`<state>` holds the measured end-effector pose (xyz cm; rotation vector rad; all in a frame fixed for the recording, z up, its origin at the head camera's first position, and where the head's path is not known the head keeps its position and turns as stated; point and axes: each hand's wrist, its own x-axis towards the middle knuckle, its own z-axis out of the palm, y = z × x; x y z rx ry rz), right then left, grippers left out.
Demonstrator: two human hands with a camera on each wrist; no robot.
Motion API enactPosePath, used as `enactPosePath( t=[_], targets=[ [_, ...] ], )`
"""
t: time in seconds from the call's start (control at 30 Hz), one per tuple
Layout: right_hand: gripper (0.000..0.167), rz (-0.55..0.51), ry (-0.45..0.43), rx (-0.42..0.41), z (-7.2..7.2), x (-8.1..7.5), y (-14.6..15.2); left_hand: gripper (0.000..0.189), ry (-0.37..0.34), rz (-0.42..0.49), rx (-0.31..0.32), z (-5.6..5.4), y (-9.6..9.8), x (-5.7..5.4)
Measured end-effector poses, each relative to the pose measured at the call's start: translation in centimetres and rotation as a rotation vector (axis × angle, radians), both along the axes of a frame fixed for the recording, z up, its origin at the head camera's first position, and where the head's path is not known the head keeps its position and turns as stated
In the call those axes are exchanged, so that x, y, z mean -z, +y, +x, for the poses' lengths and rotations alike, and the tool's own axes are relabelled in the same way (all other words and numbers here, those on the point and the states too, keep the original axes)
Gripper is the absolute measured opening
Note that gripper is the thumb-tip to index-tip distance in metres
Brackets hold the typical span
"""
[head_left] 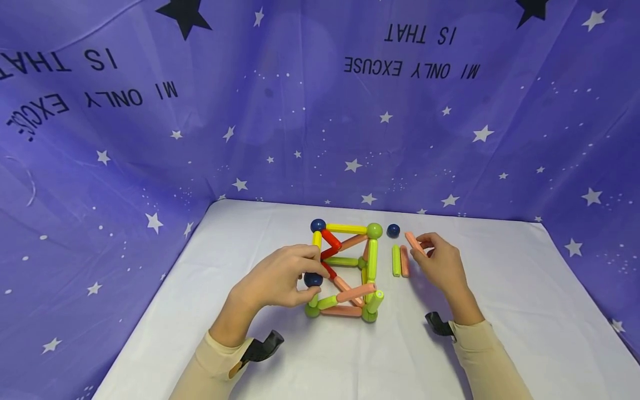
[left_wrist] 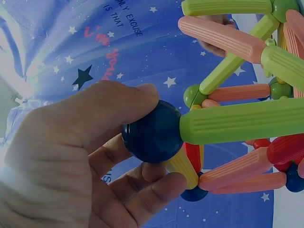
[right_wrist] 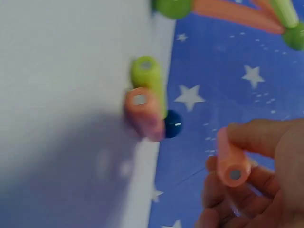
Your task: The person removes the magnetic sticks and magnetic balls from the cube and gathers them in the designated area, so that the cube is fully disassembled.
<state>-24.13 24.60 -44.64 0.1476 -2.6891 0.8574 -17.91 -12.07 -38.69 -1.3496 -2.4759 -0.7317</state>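
Observation:
My left hand (head_left: pixel 282 275) pinches a dark blue ball (left_wrist: pixel 154 133) between thumb and fingers. That ball caps a light green magnetic rod (left_wrist: pixel 242 123) at the near left corner of a frame of rods and balls. Green, yellow, salmon and red rods make up the frame, with green and blue balls at its joints. To the right of it, my right hand (head_left: pixel 442 264) holds a salmon magnetic rod (right_wrist: pixel 232 164) by thumb and fingers, raised over the table. One green rod (head_left: pixel 372 261) stands along the frame's right side, below a green ball (head_left: pixel 374 230).
Between the frame and my right hand lie a loose green rod (head_left: pixel 396 261) and a salmon rod (head_left: pixel 405 261), side by side. A loose dark blue ball (head_left: pixel 393 230) sits just beyond them. The white table (head_left: pixel 400 355) is bordered by a purple star-printed curtain (head_left: pixel 310 111).

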Motion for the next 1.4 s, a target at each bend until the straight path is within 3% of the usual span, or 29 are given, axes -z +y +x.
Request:
enactPosePath(
  t=[0.17, 0.3, 0.67, 0.8, 0.9, 0.97, 1.1, 1.17, 1.27, 1.4],
  targets=[
    [0.032, 0.057, -0.147, 0.073, -0.6, 1.8, 0.9, 0.017, -0.003, -0.004, -0.003, 0.1, 0.0, -0.1],
    [0.035, 0.056, -0.225, 0.065, -0.8, 2.5, 1.0, 0.017, -0.001, -0.008, -0.005, 0.1, 0.0, -0.1],
    [0.035, 0.082, -0.308, 0.040, -1.1, 2.6, 0.3, 0.017, 0.018, -0.022, -0.009, 0.1, 0.0, -0.2],
    [0.032, 0.108, -0.269, 0.011, -0.5, 1.6, -0.3, 0.017, 0.017, -0.024, -0.009, 0.2, 0.0, -0.3],
    [0.026, 0.076, -0.216, -0.100, 0.6, -0.5, -1.5, 0.017, 0.016, -0.027, -0.009, 0.1, 0.0, -0.3],
    [0.025, 0.018, -0.233, -0.261, 1.6, -2.3, -2.4, 0.017, 0.017, -0.030, -0.011, 0.0, 0.0, -0.3],
    [0.033, -0.061, -0.398, -0.653, 3.9, -4.9, -3.6, 0.018, 0.018, -0.028, -0.013, 0.0, 0.1, -0.4],
    [0.029, -0.062, -0.471, -0.771, 4.8, -5.2, -3.9, 0.018, 0.019, -0.025, -0.015, 0.0, 0.1, -0.4],
    [0.021, -0.044, -0.499, -0.808, 5.8, -5.1, -4.2, 0.018, 0.018, -0.025, -0.016, 0.0, 0.0, -0.3],
    [0.018, 0.050, -0.440, -0.733, 6.9, -4.6, -4.3, 0.018, 0.019, -0.030, -0.016, 0.1, 0.0, -0.3]
  ],
)
